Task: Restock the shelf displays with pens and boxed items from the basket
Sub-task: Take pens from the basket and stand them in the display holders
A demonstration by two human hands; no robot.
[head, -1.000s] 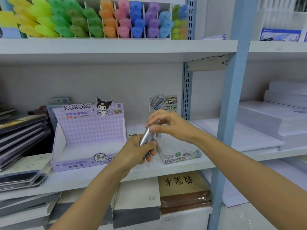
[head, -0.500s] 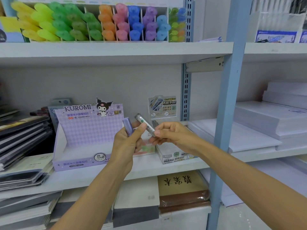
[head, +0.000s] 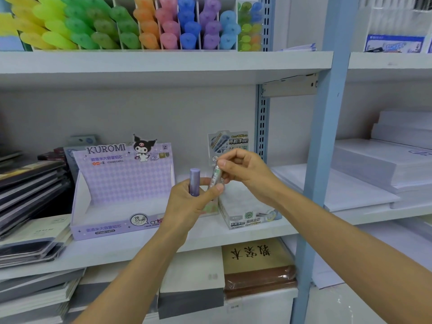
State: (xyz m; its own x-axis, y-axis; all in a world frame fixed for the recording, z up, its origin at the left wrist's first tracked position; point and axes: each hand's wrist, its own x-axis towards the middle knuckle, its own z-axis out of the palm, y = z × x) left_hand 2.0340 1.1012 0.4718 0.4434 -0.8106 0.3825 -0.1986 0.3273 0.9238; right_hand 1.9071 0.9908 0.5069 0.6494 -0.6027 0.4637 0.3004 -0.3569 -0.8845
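My left hand (head: 187, 204) grips a purple lead tube (head: 194, 182) upright in front of the middle shelf. Its thumb also touches the lower end of a clear grey lead tube (head: 216, 175). My right hand (head: 243, 171) pinches the top of that clear tube from above. Both tubes stand almost upright, side by side. Left of my hands sits the purple Kuromi display box (head: 121, 195), open and showing no tubes inside. Below my right hand lies a white lead display box (head: 247, 216) with its printed header card (head: 228, 142) standing behind. No basket is in view.
A blue upright post (head: 320, 146) rises just right of my right arm. Colourful highlighters (head: 145, 24) fill the top shelf. Dark notebooks (head: 30, 185) are stacked at left, white paper reams (head: 383, 164) at right, and more books (head: 254, 260) lie on the shelf below.
The clear tube has swung from a slant to nearly upright beside the purple tube. My right hand moved up to pinch its top, and my left thumb now touches its lower end.
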